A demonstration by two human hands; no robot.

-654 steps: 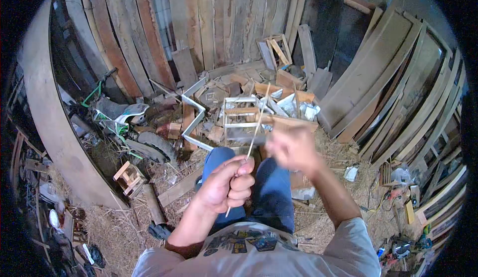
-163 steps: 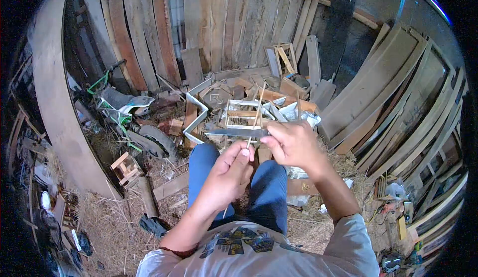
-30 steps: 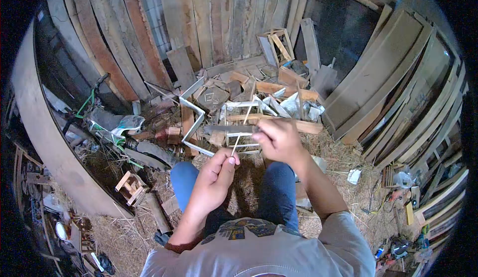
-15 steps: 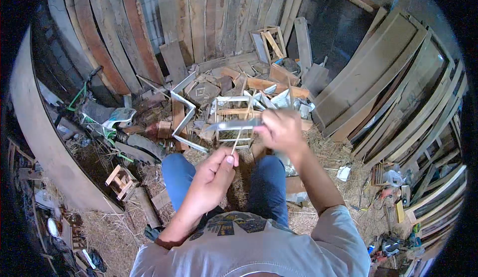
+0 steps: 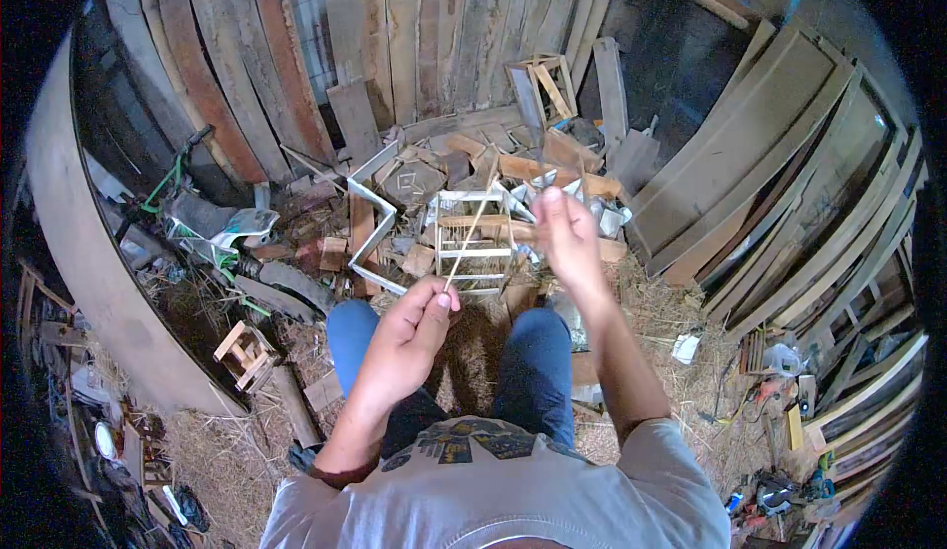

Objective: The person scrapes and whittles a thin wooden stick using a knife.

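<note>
A thin pale wooden stick (image 5: pixel 472 229) is pinched in my left hand (image 5: pixel 409 337), between thumb and fingers. It points up and away from me, its lower end at the fingertips. My right hand (image 5: pixel 570 243) is raised to the right of the stick, apart from it, fingers closed. The knife seen in this hand a moment ago is hard to make out now; its blade is hidden or blurred against the scraps behind. Beyond the stick, a small frame of pale slats (image 5: pixel 475 253) lies between my knees and the wood pile.
Wood offcuts (image 5: pixel 464 145) and a bent white strip (image 5: pixel 370 223) lie ahead. Tall boards (image 5: pixel 424 46) lean at the back, panels (image 5: pixel 740 145) at the right. A green-and-white bike (image 5: pixel 217 228) and a curved board (image 5: pixel 109 253) stand left. Straw covers the floor.
My right hand has moved up and right, away from the stick, and the knife blade no longer crosses it. My left hand has shifted slightly left, still holding the stick.
</note>
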